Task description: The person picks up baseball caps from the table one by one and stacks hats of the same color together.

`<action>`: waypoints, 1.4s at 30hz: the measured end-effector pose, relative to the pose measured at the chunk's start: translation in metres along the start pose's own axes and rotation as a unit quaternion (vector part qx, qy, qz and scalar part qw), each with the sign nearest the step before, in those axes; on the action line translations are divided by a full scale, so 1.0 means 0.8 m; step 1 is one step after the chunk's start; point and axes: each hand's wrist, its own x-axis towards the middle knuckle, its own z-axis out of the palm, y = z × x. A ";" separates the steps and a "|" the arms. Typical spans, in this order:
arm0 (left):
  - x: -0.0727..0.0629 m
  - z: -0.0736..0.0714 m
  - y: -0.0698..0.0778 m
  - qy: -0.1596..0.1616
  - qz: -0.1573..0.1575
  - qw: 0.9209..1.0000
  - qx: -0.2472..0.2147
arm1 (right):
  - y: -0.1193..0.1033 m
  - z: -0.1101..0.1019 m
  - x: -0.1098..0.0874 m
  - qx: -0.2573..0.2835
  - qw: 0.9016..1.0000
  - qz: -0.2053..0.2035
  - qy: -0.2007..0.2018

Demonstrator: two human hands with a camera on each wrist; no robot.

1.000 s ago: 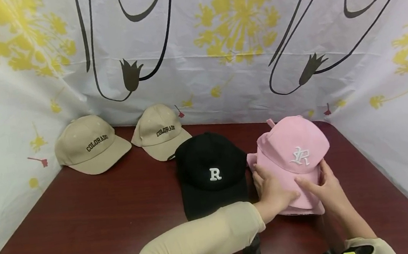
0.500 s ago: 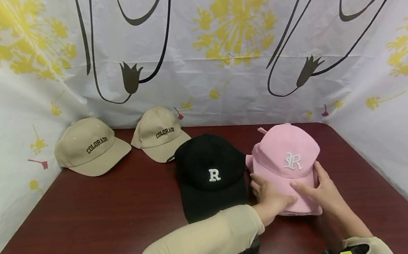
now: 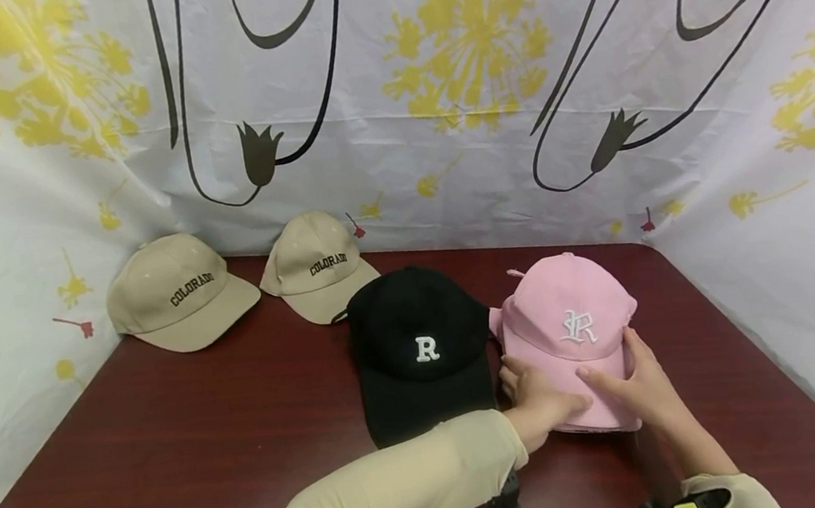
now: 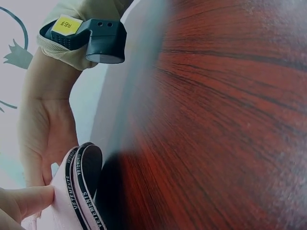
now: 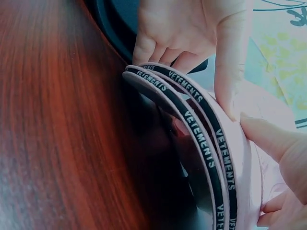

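Observation:
Two pink caps are stacked at the right of the table; the upper pink cap [image 3: 568, 307] has a white letter emblem on its front. Their two brims, edged with black lettered tape, lie one over the other in the wrist views, the lower brim [image 5: 192, 120] just under the upper brim [image 5: 235, 143]. My left hand [image 3: 540, 398] grips the brims' left side, thumb on top. My right hand [image 3: 636, 379] holds the right side, its thumb also on the brim. Some fingertips are hidden. A black cap [image 3: 419, 328] with a white R stands close beside my left hand.
Two beige COLORADO caps stand at the back left: one beige cap [image 3: 178, 293] near the left wall and another beige cap [image 3: 319, 268] behind the black one. A patterned white cloth [image 3: 377, 123] encloses the dark red table [image 3: 210, 444] at the back and sides.
The upper pink cap has come down and slightly left, now sitting level over the lower one. Both hands have shifted slightly with it. The other caps stay put.

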 end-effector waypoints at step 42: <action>-0.003 0.002 -0.003 -0.015 0.039 0.996 -0.082 | 0.002 -0.001 -0.017 0.000 0.996 -0.019 0.082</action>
